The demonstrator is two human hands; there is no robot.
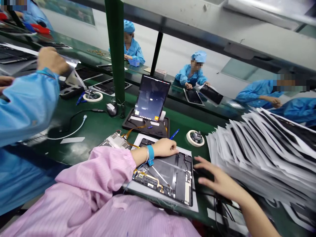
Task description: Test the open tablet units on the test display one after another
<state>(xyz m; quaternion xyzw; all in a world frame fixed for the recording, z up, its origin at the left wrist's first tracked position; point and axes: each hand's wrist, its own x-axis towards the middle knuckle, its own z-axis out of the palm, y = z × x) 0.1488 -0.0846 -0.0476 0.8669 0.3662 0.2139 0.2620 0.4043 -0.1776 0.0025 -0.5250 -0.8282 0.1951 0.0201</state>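
An opened tablet [181, 184] lies in front of me on white sheeting, its battery area, circuit boards and flex cables bare. My left hand [164, 148], with a blue wrist strap [150, 155], rests over the tablet's far edge. Its fingers are curled closed, and what they hold, if anything, is hidden. To the right of the tablet, my right hand [213, 174] hovers with fingers apart and nothing in them. Beyond the tablet stands a lit screen [153, 97] in a black holder [125, 124]; an orange flex cable [128, 133] runs nearby.
A tall stack of tablet parts between white sheets [256, 158] stands at right. A tape roll [195, 138] and blue pen [174, 133] lie behind the tablet. A co-worker's arm [27, 105] reaches in at left near a mouse [112, 108]. A green post [116, 56] rises ahead.
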